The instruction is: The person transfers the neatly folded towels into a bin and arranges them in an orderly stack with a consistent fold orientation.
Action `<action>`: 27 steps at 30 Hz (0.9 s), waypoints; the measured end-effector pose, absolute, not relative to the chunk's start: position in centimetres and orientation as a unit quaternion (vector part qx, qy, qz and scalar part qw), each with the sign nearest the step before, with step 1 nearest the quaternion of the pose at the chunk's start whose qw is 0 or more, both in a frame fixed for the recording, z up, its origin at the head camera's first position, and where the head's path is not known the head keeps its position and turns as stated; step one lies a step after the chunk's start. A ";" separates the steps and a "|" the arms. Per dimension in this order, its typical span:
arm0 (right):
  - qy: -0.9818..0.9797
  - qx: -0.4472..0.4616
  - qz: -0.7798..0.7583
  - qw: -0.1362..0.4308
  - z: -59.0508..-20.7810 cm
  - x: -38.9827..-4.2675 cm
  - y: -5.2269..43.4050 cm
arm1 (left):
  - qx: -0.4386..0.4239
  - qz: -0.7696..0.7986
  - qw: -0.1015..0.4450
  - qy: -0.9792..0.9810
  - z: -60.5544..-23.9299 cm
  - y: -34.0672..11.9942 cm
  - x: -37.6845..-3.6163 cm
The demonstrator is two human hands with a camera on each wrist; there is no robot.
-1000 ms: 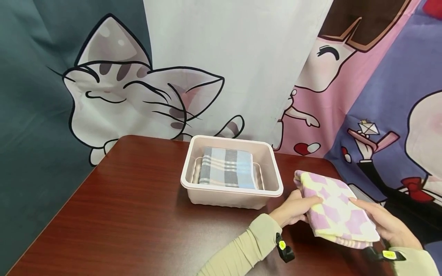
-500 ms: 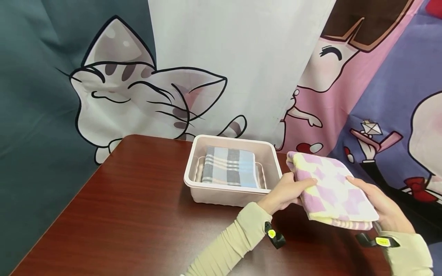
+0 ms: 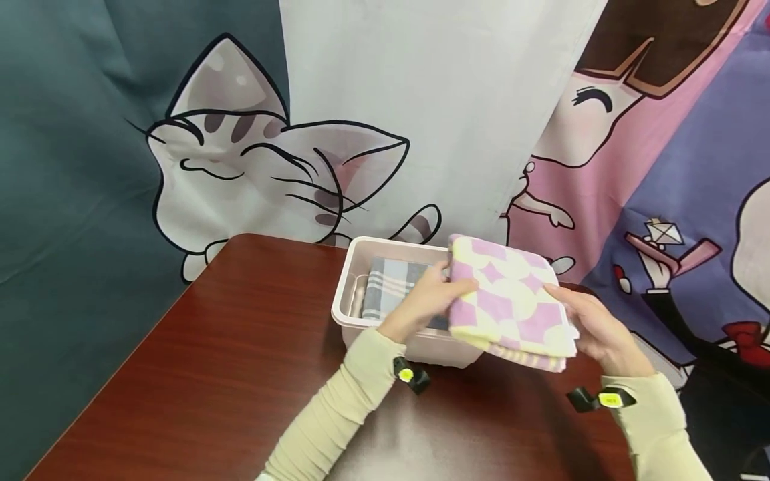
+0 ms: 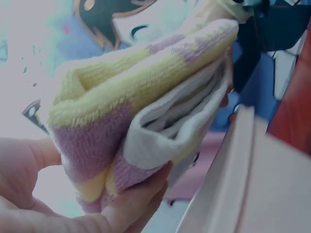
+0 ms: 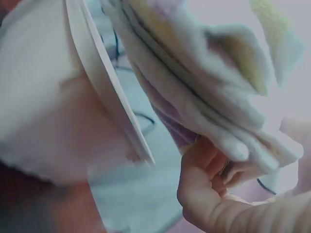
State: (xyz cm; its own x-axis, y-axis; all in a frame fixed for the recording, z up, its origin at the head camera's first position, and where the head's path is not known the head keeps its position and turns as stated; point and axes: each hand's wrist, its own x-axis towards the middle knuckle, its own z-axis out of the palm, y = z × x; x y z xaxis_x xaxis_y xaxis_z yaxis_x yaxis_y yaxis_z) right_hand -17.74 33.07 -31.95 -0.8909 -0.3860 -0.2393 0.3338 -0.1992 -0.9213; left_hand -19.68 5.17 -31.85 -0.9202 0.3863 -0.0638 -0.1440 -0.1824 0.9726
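A folded purple and pale yellow towel (image 3: 511,294) is held up between both hands, overlapping the right part of a whitish plastic bin (image 3: 344,304) in the head view. My left hand (image 3: 424,299) grips its left edge, thumb on top and fingers beneath, as the left wrist view shows with the towel's folded layers (image 4: 116,126). At the opposite edge my right hand (image 3: 601,331) pinches the stacked layers, fingers underneath in the right wrist view. Inside the bin lies a folded blue, grey and white plaid towel (image 3: 391,287), partly hidden by the left hand and the held towel.
The bin stands near the back of a dark reddish-brown table (image 3: 240,374). A cartoon-printed cloth backdrop (image 3: 361,160) hangs right behind the table's far edge. The bin's rim (image 5: 104,87) shows close beside the towel in the right wrist view.
Both hands have carried the purple and yellow towel up and left, from right of the bin to over its right part. The bin and the plaid towel stay put on the table.
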 end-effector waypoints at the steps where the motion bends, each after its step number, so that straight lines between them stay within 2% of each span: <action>1: 0.592 -0.023 -0.772 0.233 -32.0 -18.1 32.2 | 0.097 0.763 0.174 0.615 -31.7 4.2 -19.9; 6: 0.603 -0.044 -0.761 0.234 -32.3 -19.9 28.2 | 0.072 0.757 0.177 0.624 -31.7 0.0 -20.9; 11: 0.631 -0.038 -0.748 0.204 -32.5 -21.5 25.4 | 0.056 0.754 0.167 0.633 -32.1 -2.8 -22.2; 17: 0.706 -0.003 -0.686 0.176 -33.0 -22.8 23.1 | 0.043 0.735 0.138 0.662 -33.2 -4.5 -23.4; 21: 0.764 -0.018 -0.622 0.167 -33.4 -23.1 21.8 | 0.047 0.692 0.119 0.710 -33.9 -5.4 -23.7; 27: 0.805 -0.055 -0.567 0.167 -33.6 -22.9 20.8 | 0.049 0.604 0.143 0.782 -34.4 -6.4 -23.7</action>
